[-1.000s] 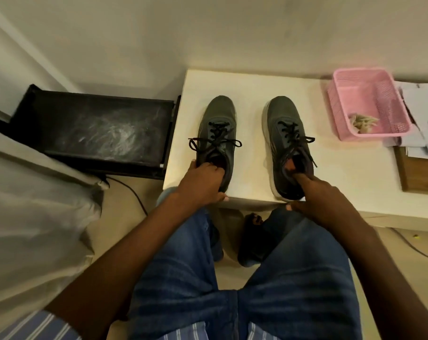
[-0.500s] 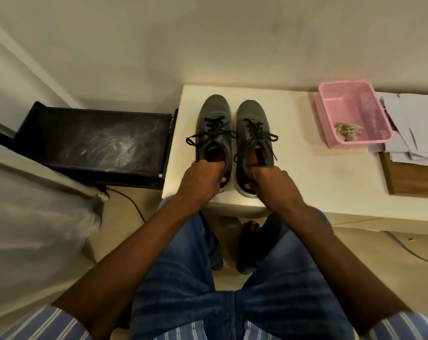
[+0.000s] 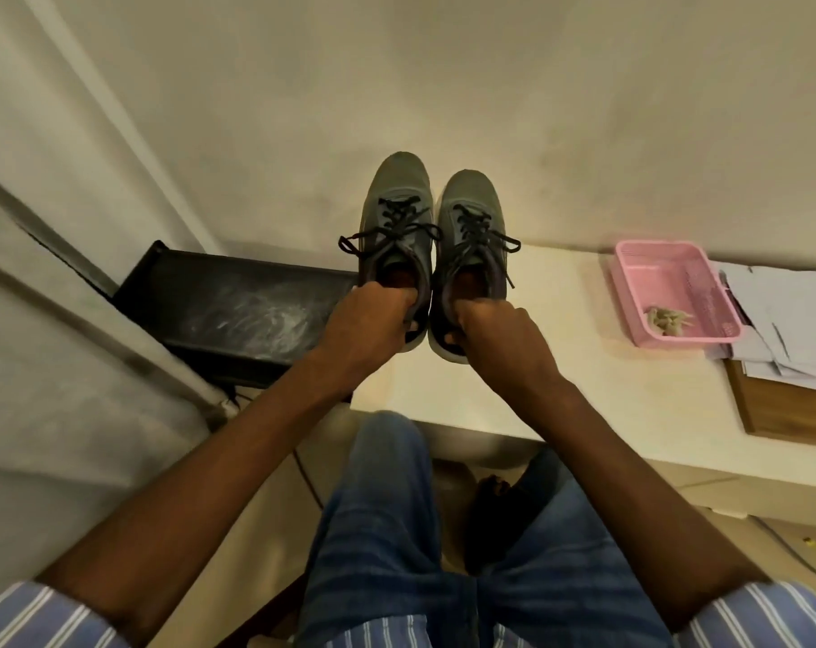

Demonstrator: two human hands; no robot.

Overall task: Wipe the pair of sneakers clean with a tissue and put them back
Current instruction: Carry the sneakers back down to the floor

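My left hand (image 3: 373, 315) is closed around the heel collar of the left sneaker (image 3: 397, 226). The fingers curl into the opening and the thumb presses the outside of the heel. My right hand (image 3: 495, 329) grips the right sneaker (image 3: 471, 226) in the same way, with the fingers hooked inside the collar. Both hands are clamped tight, nothing loose between the fingers.

The two sneakers are side by side, their inner edges touching or almost touching, toes pointing away from me. They are lifted above the white table (image 3: 537, 367), over its far left corner, and the toes stand in front of the wall (image 3: 443, 86). The uppers are grey, of a soft woven fabric with a rounded toe. The soles are pale and look like rubber. The black laces are flat and their loose ends hang to the sides. The lining inside looks reddish-orange.

On the table, to the right of the sneakers, stands a pink plastic basket (image 3: 630, 292) with a lattice wall, rectangular, and inside it lies a small crumpled pale thing (image 3: 668, 318); I cannot tell what it is. Further right on the table is a stack of white papers (image 3: 789, 320). To the left of the table is a black box (image 3: 238, 311) with a dusty, scratched top.
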